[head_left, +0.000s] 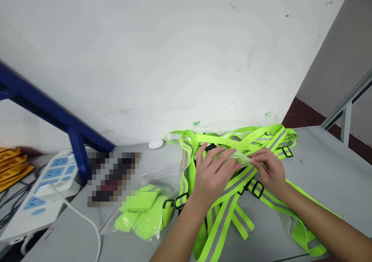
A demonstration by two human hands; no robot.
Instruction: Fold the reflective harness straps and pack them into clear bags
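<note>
Head view: the right hand [269, 168] pinches a thin clear film [243, 158]; the left hand [213, 173] curls half closed at its other side, how firmly I cannot tell; beneath lie tangled reflective straps [240, 182] on the bench [319, 165]; hard pulling could tear the film; a buckle [254, 187] could snag if straps are lifted.

The bright yellow-green straps [240, 183] lie in one loose, tangled heap, from the centre to the lower right of the frame. They are flat, with a silvery stripe [223, 222] along the middle, and have black buckles [257, 189]. One strap curves to the lower right. Above the heap, right of centre, a thin, see-through plastic piece [241, 158] is held up, wrinkled and partly covered.
</note>
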